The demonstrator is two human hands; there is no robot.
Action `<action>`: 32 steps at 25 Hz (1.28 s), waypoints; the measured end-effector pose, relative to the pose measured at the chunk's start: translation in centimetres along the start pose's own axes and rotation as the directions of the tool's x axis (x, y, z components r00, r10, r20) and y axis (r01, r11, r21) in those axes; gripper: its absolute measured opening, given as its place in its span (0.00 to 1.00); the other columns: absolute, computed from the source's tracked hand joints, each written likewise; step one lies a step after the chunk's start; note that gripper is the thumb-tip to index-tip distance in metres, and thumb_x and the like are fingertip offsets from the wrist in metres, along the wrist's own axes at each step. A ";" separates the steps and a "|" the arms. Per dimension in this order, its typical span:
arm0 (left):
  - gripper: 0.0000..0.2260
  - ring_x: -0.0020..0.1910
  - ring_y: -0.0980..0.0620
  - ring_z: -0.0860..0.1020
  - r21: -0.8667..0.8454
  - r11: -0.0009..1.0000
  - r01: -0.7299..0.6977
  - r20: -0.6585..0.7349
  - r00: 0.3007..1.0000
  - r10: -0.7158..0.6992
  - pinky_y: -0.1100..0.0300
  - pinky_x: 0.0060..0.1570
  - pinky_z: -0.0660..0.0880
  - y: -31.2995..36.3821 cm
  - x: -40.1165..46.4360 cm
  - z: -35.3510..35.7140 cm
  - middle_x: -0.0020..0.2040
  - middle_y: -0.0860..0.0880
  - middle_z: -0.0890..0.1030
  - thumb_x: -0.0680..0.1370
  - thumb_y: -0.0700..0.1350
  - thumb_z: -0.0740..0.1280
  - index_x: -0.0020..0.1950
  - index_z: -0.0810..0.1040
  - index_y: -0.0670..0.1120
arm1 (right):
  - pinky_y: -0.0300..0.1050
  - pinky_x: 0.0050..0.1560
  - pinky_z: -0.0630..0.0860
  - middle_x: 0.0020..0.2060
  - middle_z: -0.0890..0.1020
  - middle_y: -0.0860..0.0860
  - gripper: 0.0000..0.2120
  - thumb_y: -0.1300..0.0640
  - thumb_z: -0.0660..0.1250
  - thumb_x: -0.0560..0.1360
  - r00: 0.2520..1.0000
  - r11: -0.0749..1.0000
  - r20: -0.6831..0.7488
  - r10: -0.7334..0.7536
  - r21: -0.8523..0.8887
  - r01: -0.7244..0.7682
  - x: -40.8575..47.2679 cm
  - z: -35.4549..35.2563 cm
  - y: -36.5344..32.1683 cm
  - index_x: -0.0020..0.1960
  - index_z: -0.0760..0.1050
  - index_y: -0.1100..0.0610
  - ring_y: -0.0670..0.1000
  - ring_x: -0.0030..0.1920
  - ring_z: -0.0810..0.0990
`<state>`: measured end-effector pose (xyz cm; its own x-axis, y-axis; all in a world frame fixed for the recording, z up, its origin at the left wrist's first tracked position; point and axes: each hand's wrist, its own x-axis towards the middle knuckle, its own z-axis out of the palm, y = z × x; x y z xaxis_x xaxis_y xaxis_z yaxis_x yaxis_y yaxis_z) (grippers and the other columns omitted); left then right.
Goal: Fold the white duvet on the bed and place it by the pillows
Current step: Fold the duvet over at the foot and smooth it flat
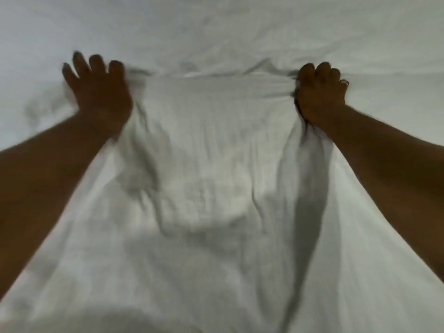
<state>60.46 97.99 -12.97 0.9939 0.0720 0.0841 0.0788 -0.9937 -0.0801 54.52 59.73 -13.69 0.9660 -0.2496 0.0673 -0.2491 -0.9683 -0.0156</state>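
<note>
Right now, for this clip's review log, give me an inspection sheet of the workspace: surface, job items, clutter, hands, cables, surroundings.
Surface: bed covered in white, creased fabric that fills the view.
Job's things: white duvet stretched between both hands, its far edge bunched and wrinkled; pillows not in view.
Clutter: nothing seen.
Hands: left hand has fingers spread at the duvet's far left corner, blurred, so any grip cannot be told; right hand is closed in a fist on the far right corner, and wears a ring.
Cables: nothing seen.
Surroundings: nothing seen beyond the bedding.
</note>
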 end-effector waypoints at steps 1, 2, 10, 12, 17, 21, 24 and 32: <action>0.18 0.76 0.33 0.57 -0.140 0.990 0.020 0.013 1.000 -0.019 0.37 0.74 0.53 2.7 -3.9 -1.4 0.73 0.33 0.64 0.80 0.49 0.57 0.66 0.70 0.44 | 0.60 0.65 0.68 0.65 0.69 0.65 0.23 0.60 0.56 0.75 0.999 0.985 0.017 0.036 0.166 -0.038 -1.7 -1.1 -1.4 0.70 0.65 0.61 0.65 0.65 0.69; 0.21 0.77 0.35 0.57 -0.235 0.964 -0.122 -0.013 0.992 0.122 0.38 0.75 0.54 5.6 -8.0 -2.1 0.76 0.35 0.62 0.79 0.51 0.57 0.69 0.70 0.45 | 0.58 0.67 0.67 0.67 0.69 0.65 0.26 0.58 0.59 0.75 0.999 0.950 -0.034 0.020 0.311 -0.009 -4.0 -1.2 -2.7 0.72 0.65 0.60 0.66 0.67 0.68; 0.42 0.76 0.34 0.57 0.013 0.976 -0.219 0.185 0.959 0.213 0.35 0.72 0.54 -4.7 -23.5 0.6 0.78 0.37 0.59 0.74 0.73 0.46 0.79 0.56 0.48 | 0.65 0.73 0.59 0.77 0.61 0.60 0.34 0.35 0.49 0.79 0.996 0.999 0.077 -0.052 0.011 0.051 -26.0 0.1 10.5 0.78 0.60 0.55 0.64 0.77 0.58; 0.44 0.77 0.33 0.54 -0.016 0.987 -0.159 0.324 0.933 0.156 0.34 0.73 0.51 -3.2 -26.4 -1.3 0.79 0.36 0.55 0.73 0.73 0.44 0.79 0.53 0.45 | 0.65 0.73 0.56 0.78 0.57 0.62 0.36 0.34 0.45 0.79 0.989 0.999 0.142 0.032 -0.031 -0.028 -25.8 -0.1 11.9 0.79 0.56 0.56 0.65 0.77 0.56; 0.32 0.77 0.41 0.58 -0.258 0.937 -0.234 0.337 0.887 0.315 0.47 0.73 0.57 -3.1 -37.1 -7.0 0.78 0.41 0.60 0.76 0.65 0.60 0.74 0.66 0.48 | 0.69 0.69 0.59 0.75 0.59 0.67 0.31 0.44 0.56 0.81 0.970 0.990 0.218 0.105 0.067 -0.122 -28.1 -2.8 7.4 0.77 0.58 0.62 0.70 0.74 0.58; 0.08 0.52 0.46 0.78 -0.387 0.839 -0.382 0.109 0.885 0.453 0.56 0.54 0.69 -10.2 -46.6 -10.6 0.51 0.49 0.79 0.77 0.52 0.65 0.49 0.78 0.48 | 0.54 0.51 0.73 0.52 0.79 0.57 0.17 0.45 0.59 0.77 0.976 0.863 0.055 -0.209 0.480 0.157 -41.6 -8.5 0.3 0.60 0.74 0.53 0.61 0.51 0.77; 0.13 0.52 0.40 0.81 -0.213 0.800 -0.561 0.159 0.788 0.595 0.51 0.53 0.74 -15.4 -48.0 -8.9 0.54 0.43 0.81 0.74 0.46 0.66 0.55 0.82 0.43 | 0.51 0.46 0.77 0.51 0.81 0.52 0.18 0.49 0.69 0.69 0.873 0.812 0.140 -0.467 0.460 0.360 -52.3 -9.9 -6.1 0.58 0.78 0.51 0.57 0.49 0.81; 0.09 0.40 0.42 0.78 0.107 0.732 -0.672 -0.108 0.725 0.681 0.50 0.41 0.72 -14.2 -38.7 -6.3 0.42 0.45 0.79 0.74 0.39 0.65 0.52 0.78 0.48 | 0.52 0.40 0.78 0.47 0.84 0.54 0.16 0.62 0.65 0.72 0.941 0.954 0.274 -0.197 0.273 0.121 -48.7 -10.0 -9.3 0.58 0.81 0.55 0.60 0.46 0.81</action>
<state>20.36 108.74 -8.85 0.7653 -0.6336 0.1134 -0.6023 -0.7671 -0.2211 9.07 80.93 -6.84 0.9774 -0.0442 -0.2069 -0.1023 -0.9547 -0.2793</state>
